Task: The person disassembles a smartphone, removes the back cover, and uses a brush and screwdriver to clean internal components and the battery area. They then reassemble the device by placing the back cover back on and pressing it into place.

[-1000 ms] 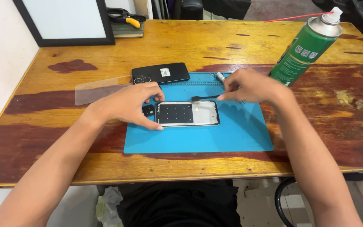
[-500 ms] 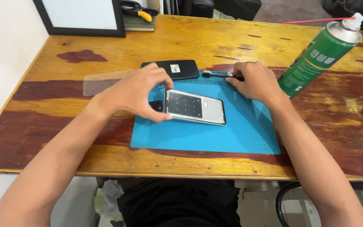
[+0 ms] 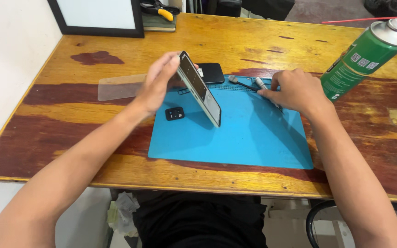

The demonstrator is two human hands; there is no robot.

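Far left there's a clear plastic strip (image 3: 120, 86) on the wooden table (image 3: 60, 138); left hand (image 3: 155, 87) is grasping the phone frame (image 3: 200, 88) by its far top edge, tipped up on its near end on the blue mat (image 3: 235, 138), long axis running far-left to near-right; small black camera module (image 3: 175, 113) just below that hand; right hand (image 3: 295, 89) curled, pinching a thin tool (image 3: 260, 83) at the mat's far edge; tilted green spray can (image 3: 361, 57), white cap, far right.

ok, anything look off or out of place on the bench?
Two things. The phone is tipped up on its lower edge on the blue mat, held by the left hand, and a small black square part lies loose beside it. The green spray can leans at a slant. The right hand touches tools at the mat's top edge.
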